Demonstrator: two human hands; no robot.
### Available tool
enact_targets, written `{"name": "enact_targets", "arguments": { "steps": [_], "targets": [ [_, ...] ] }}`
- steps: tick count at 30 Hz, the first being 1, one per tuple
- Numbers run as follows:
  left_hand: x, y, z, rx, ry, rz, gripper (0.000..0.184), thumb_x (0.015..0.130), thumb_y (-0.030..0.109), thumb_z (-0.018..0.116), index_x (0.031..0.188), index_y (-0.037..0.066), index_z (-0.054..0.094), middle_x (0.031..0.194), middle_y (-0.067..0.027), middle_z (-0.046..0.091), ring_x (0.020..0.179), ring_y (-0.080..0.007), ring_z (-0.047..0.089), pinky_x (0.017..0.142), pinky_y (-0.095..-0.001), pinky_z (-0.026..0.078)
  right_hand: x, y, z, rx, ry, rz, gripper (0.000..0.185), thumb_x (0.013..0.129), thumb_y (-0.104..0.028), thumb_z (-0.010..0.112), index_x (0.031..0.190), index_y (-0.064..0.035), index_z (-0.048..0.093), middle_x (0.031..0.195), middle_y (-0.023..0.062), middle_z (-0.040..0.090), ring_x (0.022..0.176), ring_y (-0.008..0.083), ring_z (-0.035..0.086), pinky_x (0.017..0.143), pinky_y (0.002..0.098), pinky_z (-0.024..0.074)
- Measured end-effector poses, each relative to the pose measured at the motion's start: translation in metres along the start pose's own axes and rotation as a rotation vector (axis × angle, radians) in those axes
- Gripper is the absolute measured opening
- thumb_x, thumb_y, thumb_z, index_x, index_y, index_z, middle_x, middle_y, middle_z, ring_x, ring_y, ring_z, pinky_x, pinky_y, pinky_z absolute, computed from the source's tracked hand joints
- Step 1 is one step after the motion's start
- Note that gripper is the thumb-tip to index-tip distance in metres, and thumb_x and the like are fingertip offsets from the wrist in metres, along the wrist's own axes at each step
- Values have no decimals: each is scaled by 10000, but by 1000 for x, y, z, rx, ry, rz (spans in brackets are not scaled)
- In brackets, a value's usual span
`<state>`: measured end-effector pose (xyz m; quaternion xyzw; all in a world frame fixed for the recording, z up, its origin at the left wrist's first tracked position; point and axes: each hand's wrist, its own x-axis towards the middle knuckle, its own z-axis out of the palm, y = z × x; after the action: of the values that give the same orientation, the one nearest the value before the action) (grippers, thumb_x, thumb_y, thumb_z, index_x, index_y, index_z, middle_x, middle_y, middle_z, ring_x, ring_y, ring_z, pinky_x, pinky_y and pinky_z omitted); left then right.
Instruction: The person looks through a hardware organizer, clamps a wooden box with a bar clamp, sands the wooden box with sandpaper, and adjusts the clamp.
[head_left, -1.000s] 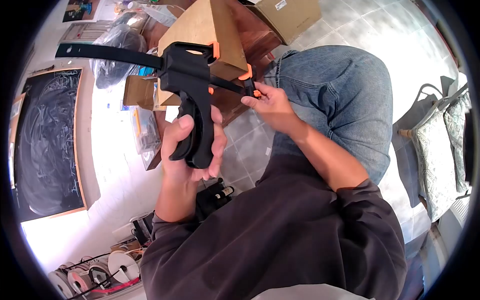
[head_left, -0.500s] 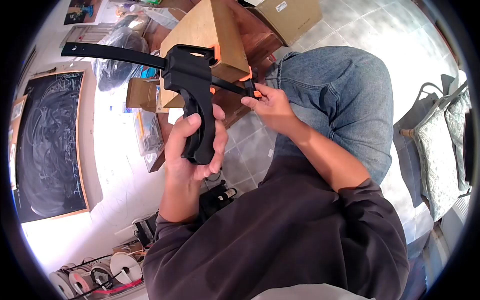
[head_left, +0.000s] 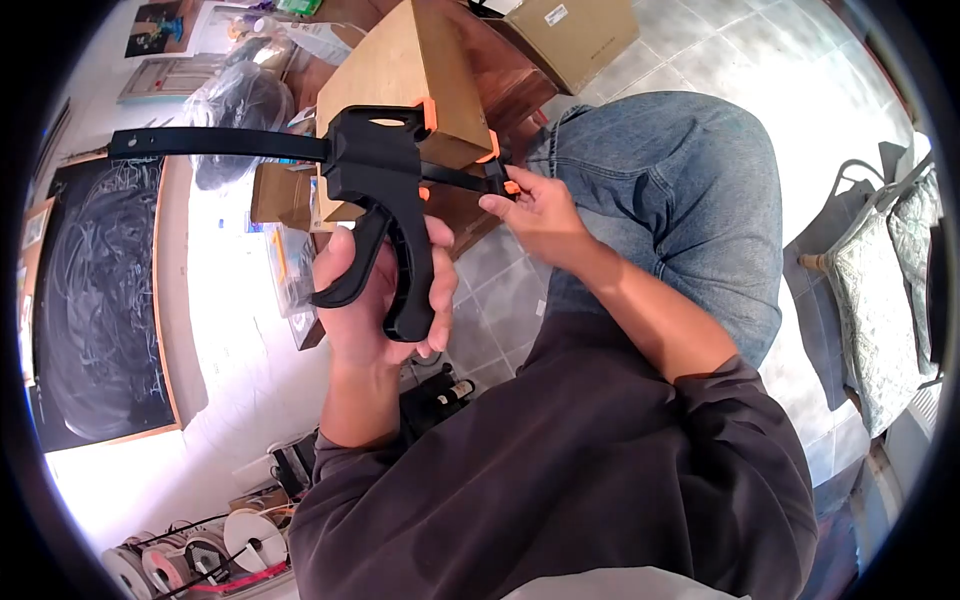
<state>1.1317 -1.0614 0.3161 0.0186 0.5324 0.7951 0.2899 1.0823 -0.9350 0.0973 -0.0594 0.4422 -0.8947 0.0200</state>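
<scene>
My left hand (head_left: 362, 328) is wrapped round the grip of a black bar clamp (head_left: 378, 155) with orange pads, thumb by its trigger, which is spread away from the handle. The bar sticks out to the left. My right hand (head_left: 552, 222) pinches the clamp's far jaw at the right end of the bar, beside an orange pad. Between and behind the jaws stands a light wooden box (head_left: 385, 70). The orange pads lie at its near edge; whether both press on it I cannot tell.
Under the wooden box is a reddish-brown wooden table (head_left: 505, 65). A cardboard box (head_left: 575, 40) stands beyond it, a small open carton (head_left: 282, 195) to the left. A chalkboard (head_left: 100, 300) hangs on the left wall. Spools (head_left: 255, 540) sit lower left; a cushioned chair (head_left: 870, 310) stands right.
The clamp's trigger has swung out from the handle, and my left thumb has moved left with it. The bar's left end has dropped slightly. My right hand keeps its pinch on the jaw.
</scene>
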Motion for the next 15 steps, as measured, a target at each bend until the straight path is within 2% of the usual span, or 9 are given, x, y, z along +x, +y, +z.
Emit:
{"name": "enact_targets", "arguments": {
  "steps": [1,4,5,7,10,12,14,15],
  "targets": [
    [0,-3,-3,-35,-17,18,686,1096,511,458,1341,-129,486,810,-247,647,462,-279,652,348,-284,497,0,0,0,14,36,-41,300,979,-200,823,1152,20,716,898,-52,614,752,21,486,638,228,442],
    [2,-2,-1,-68,21,87,684,1108,480,461,1392,-142,433,815,-284,630,460,-290,657,343,-277,512,1,2,-4,-65,23,-47,314,977,-214,825,1155,22,715,897,-49,624,749,25,494,638,234,447],
    [0,-1,-6,-62,12,50,674,1107,467,461,1395,-141,428,814,-283,629,453,-290,652,340,-279,512,1,2,-5,-65,23,-47,314,977,-214,825,1155,22,715,897,-49,624,749,25,494,638,234,447],
    [-2,-1,-8,-55,3,15,664,1107,455,462,1398,-141,424,813,-282,628,446,-289,648,337,-282,512,0,-3,-5,-123,-22,55,354,1013,-70,755,1341,35,676,1141,-5,711,961,33,599,835,231,519],
    [-2,-5,-5,-25,61,45,620,1098,411,477,1387,-137,440,801,-273,624,420,-280,628,323,-275,499,-1,-17,-4,-99,-24,58,349,1014,-77,757,1335,34,679,1120,-13,712,955,32,598,831,233,519],
    [1,-6,-7,2,0,38,664,1075,490,472,1350,-112,519,828,-217,649,496,-274,667,382,-305,521,-1,-15,-5,-68,-14,45,358,1017,-74,753,1350,32,676,1120,-11,717,952,33,601,830,234,521],
    [7,-6,-3,-15,-13,23,709,1057,525,490,1362,-114,514,849,-223,650,518,-294,674,399,-327,534,1,-7,-6,-37,-9,34,368,1020,-72,749,1364,31,672,1120,-8,723,949,35,603,828,236,524],
    [9,-6,-2,-33,-26,7,756,1039,560,508,1375,-117,508,870,-229,650,540,-313,681,417,-349,547,4,-5,-6,-8,-1,-11,347,1013,-125,766,1313,27,682,1067,-11,715,887,30,591,777,233,514]
  ]
}}
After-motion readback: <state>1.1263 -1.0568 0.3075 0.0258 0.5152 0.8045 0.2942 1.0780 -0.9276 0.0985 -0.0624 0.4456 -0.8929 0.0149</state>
